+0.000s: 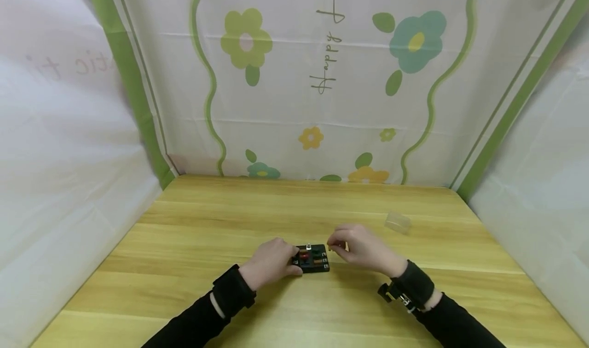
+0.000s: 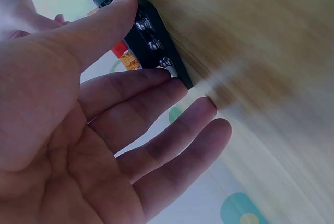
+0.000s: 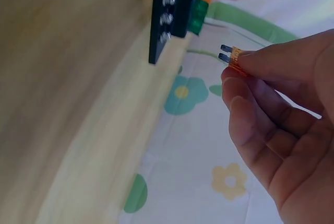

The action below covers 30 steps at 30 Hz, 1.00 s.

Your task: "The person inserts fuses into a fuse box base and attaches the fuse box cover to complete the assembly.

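A small black fuse block lies on the wooden table, with red, green and orange blade fuses plugged into it and metal screw terminals along its edges. My left hand grips its left end, thumb on the near side and fingers at the far side. Just right of the block, my right hand pinches an orange blade fuse between thumb and index finger. The fuse's two metal prongs point toward the block in the right wrist view, apart from it. My left fingers hide the block's left end in the head view.
A clear plastic box or cover sits on the table beyond my right hand. White cloth with printed flowers hangs behind the table and along both sides. Both wrists wear black bands.
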Motion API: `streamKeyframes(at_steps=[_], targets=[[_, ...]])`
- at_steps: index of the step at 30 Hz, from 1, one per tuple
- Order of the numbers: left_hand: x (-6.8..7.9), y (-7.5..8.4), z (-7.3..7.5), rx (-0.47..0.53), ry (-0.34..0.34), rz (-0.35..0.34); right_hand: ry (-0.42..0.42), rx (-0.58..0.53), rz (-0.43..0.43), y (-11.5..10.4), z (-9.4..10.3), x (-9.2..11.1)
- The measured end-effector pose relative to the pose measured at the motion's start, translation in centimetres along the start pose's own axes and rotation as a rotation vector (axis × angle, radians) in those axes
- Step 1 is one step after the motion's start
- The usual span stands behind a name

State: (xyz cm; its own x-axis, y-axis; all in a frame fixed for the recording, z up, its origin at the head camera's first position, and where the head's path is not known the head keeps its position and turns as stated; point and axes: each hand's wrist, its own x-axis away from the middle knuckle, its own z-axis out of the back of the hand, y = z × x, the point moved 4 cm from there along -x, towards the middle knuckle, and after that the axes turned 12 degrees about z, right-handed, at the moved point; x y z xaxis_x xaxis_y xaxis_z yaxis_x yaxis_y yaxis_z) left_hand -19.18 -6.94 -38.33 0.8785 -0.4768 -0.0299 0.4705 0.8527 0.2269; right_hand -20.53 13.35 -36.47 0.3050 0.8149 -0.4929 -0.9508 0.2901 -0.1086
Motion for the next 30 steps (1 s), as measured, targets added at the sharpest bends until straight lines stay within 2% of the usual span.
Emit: streamKeyframes(at_steps=[5, 15, 30], targets=[[-0.1, 0.0, 0.0, -0.017, 0.004, 0.000, -0.018, -0.028, 0.004, -0.3, -0.8, -0.7], [-0.1, -0.1, 0.0, -0.018, 0.020, -0.007, 0.005, -0.023, 0.009, -1.1, -1.4, -2.5], [0.1, 0.1, 0.2, -0.007, 0.023, -0.003, -0.004, -0.057, 0.049, -2.0, -2.5, -4.0]])
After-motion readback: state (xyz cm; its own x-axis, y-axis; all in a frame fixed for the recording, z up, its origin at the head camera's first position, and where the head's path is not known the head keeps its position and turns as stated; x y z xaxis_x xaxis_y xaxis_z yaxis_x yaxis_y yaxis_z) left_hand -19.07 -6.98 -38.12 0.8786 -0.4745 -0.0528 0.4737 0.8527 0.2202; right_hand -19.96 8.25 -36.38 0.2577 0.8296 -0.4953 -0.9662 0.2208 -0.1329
